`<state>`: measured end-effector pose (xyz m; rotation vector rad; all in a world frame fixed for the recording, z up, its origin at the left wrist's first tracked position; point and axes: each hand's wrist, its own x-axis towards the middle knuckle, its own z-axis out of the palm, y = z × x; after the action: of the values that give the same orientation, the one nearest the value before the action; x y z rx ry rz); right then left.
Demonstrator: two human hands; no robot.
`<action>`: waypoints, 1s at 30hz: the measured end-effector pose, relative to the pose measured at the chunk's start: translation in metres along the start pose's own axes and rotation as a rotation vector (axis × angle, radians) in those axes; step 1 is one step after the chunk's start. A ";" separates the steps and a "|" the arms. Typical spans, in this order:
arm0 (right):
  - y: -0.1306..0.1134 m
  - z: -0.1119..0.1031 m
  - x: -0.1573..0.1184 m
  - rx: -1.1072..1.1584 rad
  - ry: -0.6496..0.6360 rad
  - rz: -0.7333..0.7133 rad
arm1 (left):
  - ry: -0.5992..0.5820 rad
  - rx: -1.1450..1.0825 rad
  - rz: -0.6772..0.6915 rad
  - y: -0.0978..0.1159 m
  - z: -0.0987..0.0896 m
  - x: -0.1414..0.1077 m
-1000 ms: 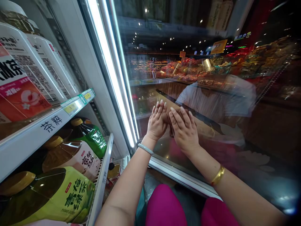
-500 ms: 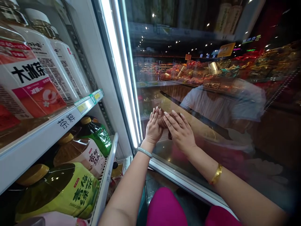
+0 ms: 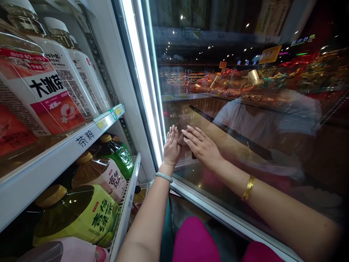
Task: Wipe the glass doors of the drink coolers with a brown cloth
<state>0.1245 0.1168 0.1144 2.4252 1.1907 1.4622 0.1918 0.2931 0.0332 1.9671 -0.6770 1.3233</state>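
Note:
Both hands are raised before a glass door (image 3: 218, 174) that mirrors them. My left hand (image 3: 171, 147), a pale bangle on its wrist, has its fingers extended upward and lies near the door's lit inner edge. To its right, my right hand (image 3: 203, 145) is spread with fingers pointing up and left, a gold bracelet (image 3: 249, 187) on that wrist. Neither hand holds anything. The palms face the glass; whether every finger touches it is hard to tell.
Shelves on the left hold large drink bottles: red-labelled (image 3: 51, 105), green-labelled (image 3: 81, 214) and a dark green one (image 3: 120, 156). A bright light strip (image 3: 144, 83) runs beside the door frame. Pink-clad knees (image 3: 195, 240) show below.
Both hands have shifted slightly left in view, the right one more and at a flatter angle. The shelves and bottles appear a little further right.

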 end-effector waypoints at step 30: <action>-0.007 -0.051 -0.117 -0.005 -0.186 0.052 | -0.069 -0.061 -0.238 0.072 0.046 -0.096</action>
<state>0.0521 0.0308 0.0544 2.5407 1.0908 1.2172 0.1329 0.2167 -0.0513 1.9821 -0.4912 1.0845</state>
